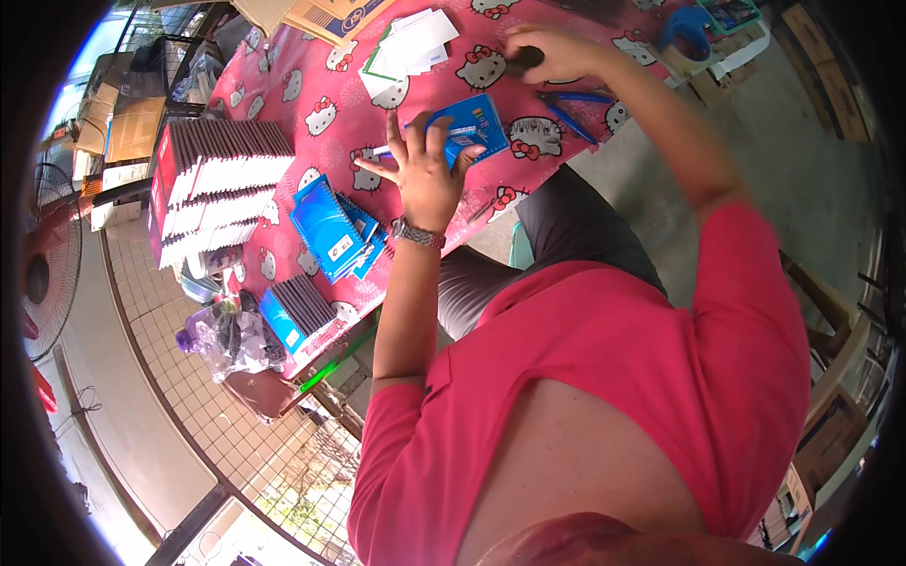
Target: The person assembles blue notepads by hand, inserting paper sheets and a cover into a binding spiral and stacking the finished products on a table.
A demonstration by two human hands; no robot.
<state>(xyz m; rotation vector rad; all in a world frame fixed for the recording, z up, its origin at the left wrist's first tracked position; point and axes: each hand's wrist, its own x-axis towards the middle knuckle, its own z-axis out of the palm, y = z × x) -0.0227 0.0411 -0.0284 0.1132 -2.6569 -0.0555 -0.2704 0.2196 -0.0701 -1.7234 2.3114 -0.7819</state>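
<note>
A small blue spiral notebook lies on the table in front of me. My left hand, with a metal watch at its wrist, rests over the notebook's near left part, fingers spread. Beneath those fingers runs a slim white and blue stick, pen-like, partly hidden; whether it is gripped I cannot tell. Farther right, my right hand is closed round a small dark round object, too blurred to name. Blue-handled pliers lie just below it.
A tall stack of dark-edged booklets stands at the left, with loose blue notebooks and a smaller stack nearer me. White cards and a cardboard box lie at the back. A blue tape dispenser sits far right.
</note>
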